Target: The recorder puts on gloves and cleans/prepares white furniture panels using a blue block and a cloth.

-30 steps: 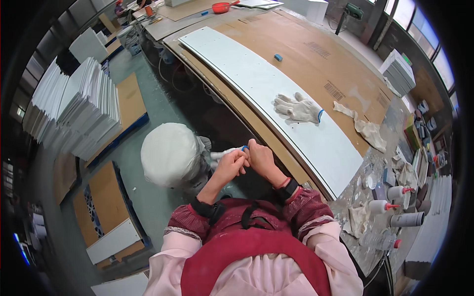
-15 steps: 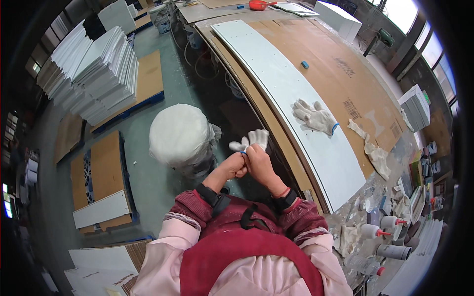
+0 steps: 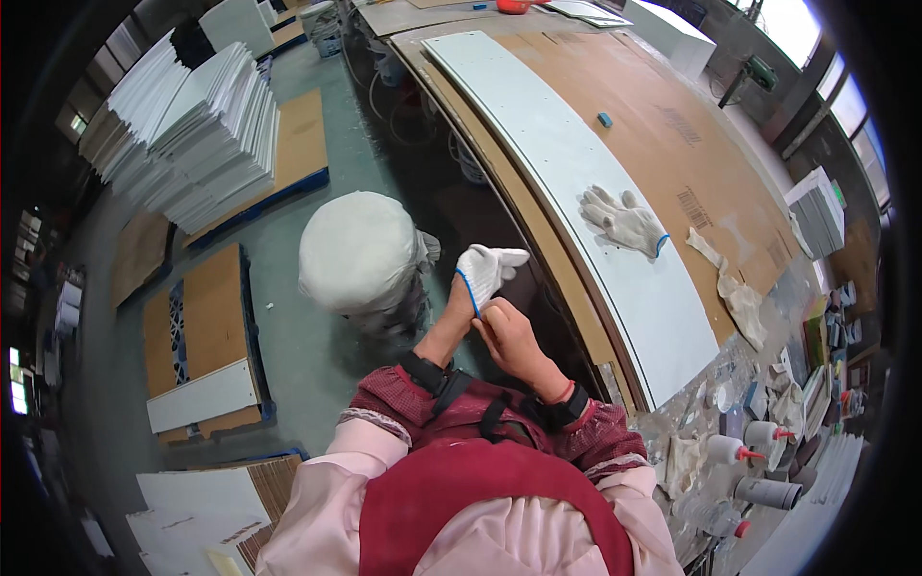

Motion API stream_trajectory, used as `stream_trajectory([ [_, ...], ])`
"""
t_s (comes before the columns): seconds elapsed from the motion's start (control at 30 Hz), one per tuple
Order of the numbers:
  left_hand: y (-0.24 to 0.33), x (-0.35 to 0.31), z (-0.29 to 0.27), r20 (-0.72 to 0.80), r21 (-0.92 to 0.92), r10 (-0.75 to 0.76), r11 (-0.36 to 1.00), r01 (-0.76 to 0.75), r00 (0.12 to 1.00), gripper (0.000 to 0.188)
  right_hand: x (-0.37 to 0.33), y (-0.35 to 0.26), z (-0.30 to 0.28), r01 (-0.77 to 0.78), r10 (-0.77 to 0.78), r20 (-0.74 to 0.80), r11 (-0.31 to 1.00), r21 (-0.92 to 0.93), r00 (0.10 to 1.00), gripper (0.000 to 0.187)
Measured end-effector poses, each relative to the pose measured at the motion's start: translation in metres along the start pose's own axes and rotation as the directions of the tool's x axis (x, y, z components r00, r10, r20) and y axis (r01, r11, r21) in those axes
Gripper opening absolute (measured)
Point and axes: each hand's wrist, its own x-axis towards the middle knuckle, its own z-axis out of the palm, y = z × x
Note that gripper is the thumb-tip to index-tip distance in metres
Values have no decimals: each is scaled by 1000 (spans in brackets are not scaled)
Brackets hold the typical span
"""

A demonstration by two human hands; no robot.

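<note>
While the left hand (image 3: 483, 272) sits inside a white glove (image 3: 490, 264), fingers spread, the right hand (image 3: 509, 331) pinches its cuff, mid-donning; next likely needs a firm tug, then the second glove (image 3: 622, 219) lying on the bench (image 3: 663, 125)

Even, bright daylight enters from windows (image 3: 802, 24) at upper right; shadows are soft. Fisheye distortion bends the desk (image 3: 672, 125) edges, and a black vignette rings the frame. The centre is sharp, the rim softer.

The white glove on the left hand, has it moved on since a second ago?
Yes. The white glove now covers the left hand to the wrist; earlier it was bunched at the fingertips.
</note>
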Motion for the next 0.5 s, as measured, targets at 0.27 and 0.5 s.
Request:
stream_trajectory([
  [0.27,45,7,-5,85,-253,-542,800,544,836,48,17,-25,12,-18,5,114,993,115,994,19],
  [0.5,77,-12,34,-445,634,-278,574,518,852,54,13,-7,11,-51,38,103,991,122,994,22],
])
